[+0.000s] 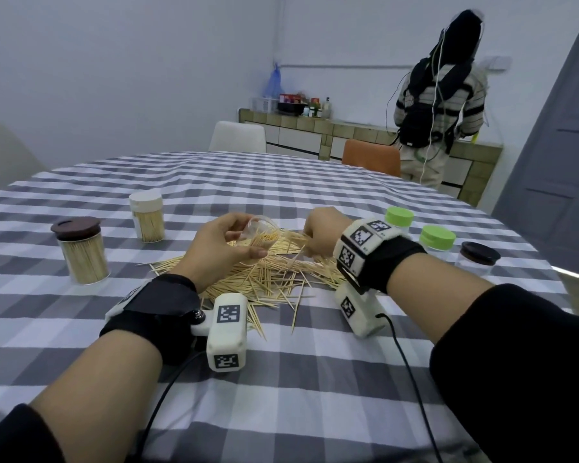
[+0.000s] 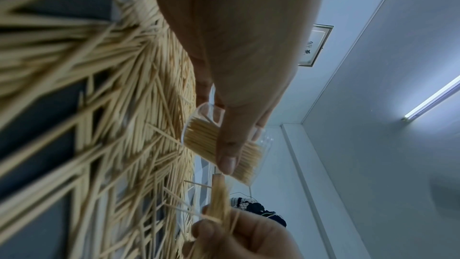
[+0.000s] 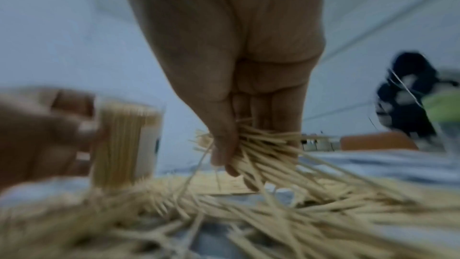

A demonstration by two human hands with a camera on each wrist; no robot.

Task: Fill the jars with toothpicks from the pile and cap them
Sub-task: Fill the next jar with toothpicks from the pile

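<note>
1. Right fingers (image 3: 276, 109): curled with the thumb round a bundle (image 3: 261, 149) of toothpicks, pinching it just above the pile (image 1: 268, 272); loose ends fan out downward. The wrist view is blurred.
2. Right hand (image 1: 321, 228): at 1 o'clock of the pile's centre, knuckles up, wrist in a black strap carrying white marker blocks.
3. Left fingers (image 2: 230, 145): thumb and fingers wrapped round a clear open jar (image 1: 259, 230), part-filled with toothpicks.
4. Left hand (image 1: 221, 248): at 11 o'clock of the pile, holding the jar tilted over it, mouth toward the right hand. Wrist strapped likewise, with a white block and cable beneath.
5. Pile: loose toothpicks spread on the cloth between both hands, strays trailing toward 6 o'clock.
6. Brown-lid jar (image 1: 81, 252): full, capped, upright, at 9 o'clock, well apart from the pile.
7. White-lid jar (image 1: 146, 217): full, capped, upright, at 10 o'clock.
8. Green-lid jars (image 1: 437, 240): two, upright, at 2 to 3 o'clock behind the right wrist; contents cannot be told.
9. Dark-lid jar (image 1: 478, 259): clear, capped, at 3 o'clock beside the green pair.
10. Table (image 1: 298, 379): covered with grey-and-white check cloth.
11. Chairs: white (image 1: 238, 137) at 12 o'clock, orange (image 1: 371, 158) at 1 o'clock, at the far edge.
12. Room: pale walls; tiled counter (image 1: 315, 123) with bottles; a person (image 1: 438, 105) in a striped top with a black backpack standing at it, back turned; grey door (image 1: 555, 145) at the right.
</note>
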